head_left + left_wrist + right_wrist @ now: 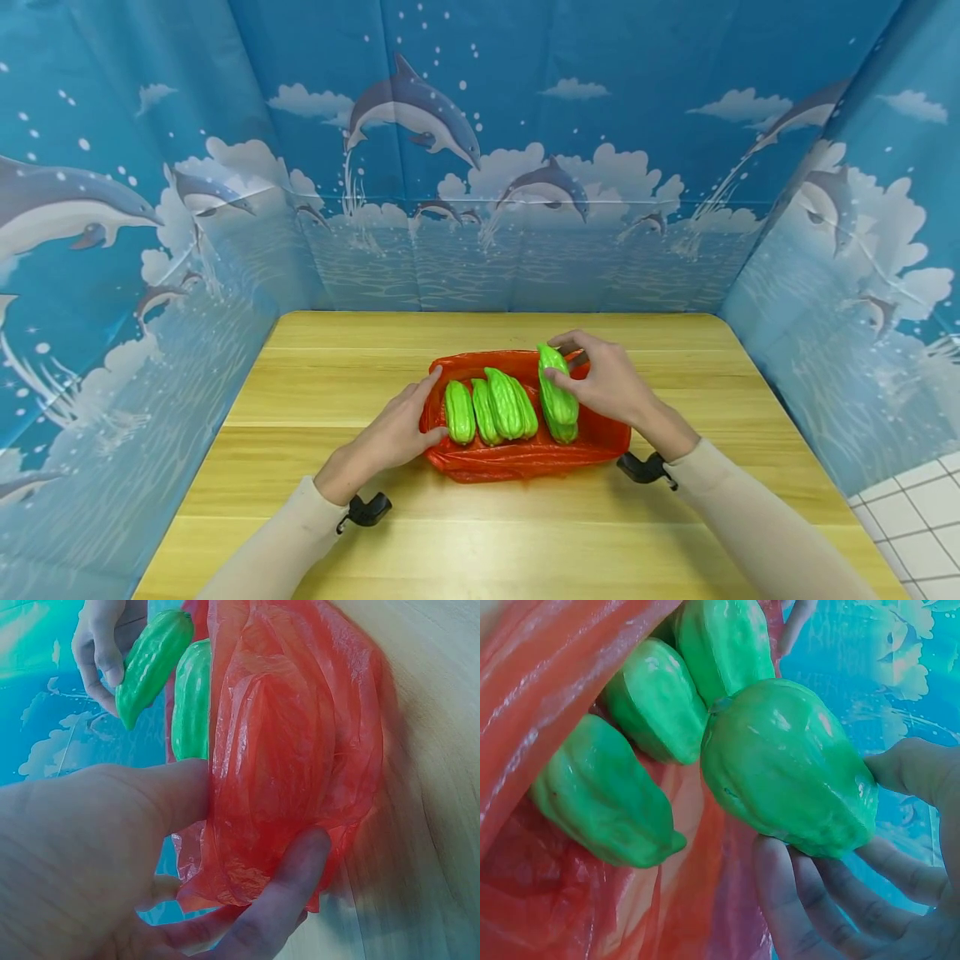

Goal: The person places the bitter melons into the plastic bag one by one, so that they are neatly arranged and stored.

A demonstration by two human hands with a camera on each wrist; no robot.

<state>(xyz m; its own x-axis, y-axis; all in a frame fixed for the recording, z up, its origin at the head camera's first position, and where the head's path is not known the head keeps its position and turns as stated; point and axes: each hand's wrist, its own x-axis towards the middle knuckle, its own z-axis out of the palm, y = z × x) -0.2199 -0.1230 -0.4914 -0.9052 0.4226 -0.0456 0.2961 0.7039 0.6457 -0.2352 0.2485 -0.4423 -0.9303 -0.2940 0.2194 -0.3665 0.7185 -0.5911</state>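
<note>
A red plastic bag (517,469) lies spread wide, with several bright green bitter melons (460,412) side by side in it. My right hand (607,379) grips one bitter melon (555,387) by its sides, thumb facing the fingers, above the right part of the bag. Under it, another bitter melon (611,799) rests in the bag, as the right wrist view shows. At the bag's left end my left hand (397,425) holds the rim, its thumb and fingers (289,874) spread around the red film. Through that film a covered melon shape shows faintly.
The bag sits on a wooden table (315,375). Blue curtains (510,258) with dolphin prints rise behind the table and along both sides. Black wrist mounts (367,510) stick out below the sleeves, and white tiles (918,517) show at the lower right.
</note>
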